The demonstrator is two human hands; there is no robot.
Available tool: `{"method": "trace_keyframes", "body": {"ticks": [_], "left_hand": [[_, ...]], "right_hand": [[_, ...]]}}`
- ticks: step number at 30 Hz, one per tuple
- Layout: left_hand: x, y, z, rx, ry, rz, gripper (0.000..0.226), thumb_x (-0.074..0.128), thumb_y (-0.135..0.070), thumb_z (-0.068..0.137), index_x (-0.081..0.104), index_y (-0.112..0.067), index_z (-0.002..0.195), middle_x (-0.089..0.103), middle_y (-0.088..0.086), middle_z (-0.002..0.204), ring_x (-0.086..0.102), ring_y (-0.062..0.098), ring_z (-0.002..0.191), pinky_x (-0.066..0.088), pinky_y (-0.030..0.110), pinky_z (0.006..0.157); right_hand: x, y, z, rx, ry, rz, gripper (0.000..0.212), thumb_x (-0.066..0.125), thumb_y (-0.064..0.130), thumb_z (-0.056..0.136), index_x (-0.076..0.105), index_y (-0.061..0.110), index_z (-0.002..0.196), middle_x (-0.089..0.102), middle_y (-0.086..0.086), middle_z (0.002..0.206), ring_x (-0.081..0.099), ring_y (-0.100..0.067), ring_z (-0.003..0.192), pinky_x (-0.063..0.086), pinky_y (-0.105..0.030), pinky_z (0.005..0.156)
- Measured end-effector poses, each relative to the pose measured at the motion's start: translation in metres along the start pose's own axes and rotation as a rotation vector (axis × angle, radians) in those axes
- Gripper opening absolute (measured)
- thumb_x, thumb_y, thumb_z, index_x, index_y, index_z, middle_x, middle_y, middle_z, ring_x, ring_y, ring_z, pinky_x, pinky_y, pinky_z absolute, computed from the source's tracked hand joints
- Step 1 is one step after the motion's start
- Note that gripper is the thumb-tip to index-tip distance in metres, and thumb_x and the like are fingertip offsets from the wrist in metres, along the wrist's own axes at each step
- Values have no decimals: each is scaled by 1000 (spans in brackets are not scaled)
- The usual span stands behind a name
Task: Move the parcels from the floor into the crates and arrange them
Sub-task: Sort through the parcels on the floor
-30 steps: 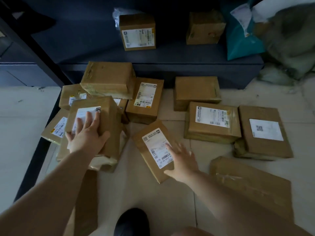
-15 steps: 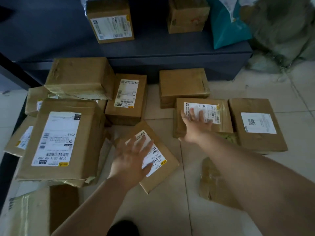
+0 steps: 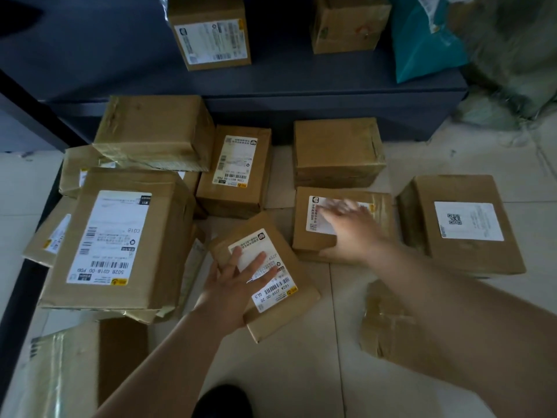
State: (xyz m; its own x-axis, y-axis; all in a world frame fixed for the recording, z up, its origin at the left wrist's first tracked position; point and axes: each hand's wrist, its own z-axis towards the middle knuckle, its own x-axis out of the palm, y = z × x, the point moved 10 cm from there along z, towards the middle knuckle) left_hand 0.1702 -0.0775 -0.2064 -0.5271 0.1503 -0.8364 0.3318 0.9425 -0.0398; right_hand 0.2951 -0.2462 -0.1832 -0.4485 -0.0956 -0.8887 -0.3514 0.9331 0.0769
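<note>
Several brown cardboard parcels lie on the tiled floor. My left hand (image 3: 238, 282) lies flat with spread fingers on the label of a small tilted parcel (image 3: 272, 300) in the middle. My right hand (image 3: 349, 230), blurred, rests on a flat labelled parcel (image 3: 382, 215) just to the right, fingers straight over its label and thumb at its near edge. A big labelled box (image 3: 120, 236) sits at the left on top of other parcels. No crate is in view.
A dark low shelf (image 3: 301, 82) behind the pile carries two boxes (image 3: 211, 34) and a teal bag (image 3: 422, 40). More parcels stand at the right (image 3: 464, 224), the near right (image 3: 388, 327) and the near left (image 3: 60, 372). My shoe (image 3: 223, 402) shows at the bottom.
My left hand left the big box at the left and came down onto the small tilted parcel. My right hand left that parcel and moved onto the flat labelled parcel to its right.
</note>
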Motion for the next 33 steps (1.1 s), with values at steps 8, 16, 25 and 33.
{"method": "trace_keyframes", "body": {"ticks": [8, 16, 25, 33], "left_hand": [[-9, 22, 13, 29, 152, 6, 79, 47, -24, 95, -10, -52, 142, -22, -18, 155, -20, 26, 145, 7, 52, 119], [-60, -21, 21, -326, -122, -971, 44, 50, -9, 89, 52, -19, 132, 56, 2, 129, 57, 19, 106, 49, 32, 91], [-30, -58, 41, -642, 96, -1579, 64, 61, -17, 84, 35, -9, 141, 55, 7, 127, 55, 18, 97, 48, 30, 76], [-35, -57, 13, -615, -99, -1487, 45, 56, -4, 81, 50, -15, 124, 63, 3, 115, 62, 20, 96, 49, 25, 68]], "right_hand": [[3, -45, 6, 172, 185, -106, 109, 51, 85, 61, -15, 51, 142, -11, -10, 158, -1, -40, 144, 11, -63, 111], [28, -24, -11, 443, 26, 270, 95, 45, 74, 77, -7, 37, 148, 30, -13, 144, 35, -37, 126, 34, -44, 98], [55, -47, -40, 581, 65, 826, 79, 75, 44, 73, 38, 5, 131, 56, -10, 129, 55, -28, 117, 47, -38, 95], [27, -44, -60, 470, -152, 922, 61, 76, 37, 74, 51, 11, 124, 62, -8, 122, 59, -27, 109, 47, -33, 85]]}}
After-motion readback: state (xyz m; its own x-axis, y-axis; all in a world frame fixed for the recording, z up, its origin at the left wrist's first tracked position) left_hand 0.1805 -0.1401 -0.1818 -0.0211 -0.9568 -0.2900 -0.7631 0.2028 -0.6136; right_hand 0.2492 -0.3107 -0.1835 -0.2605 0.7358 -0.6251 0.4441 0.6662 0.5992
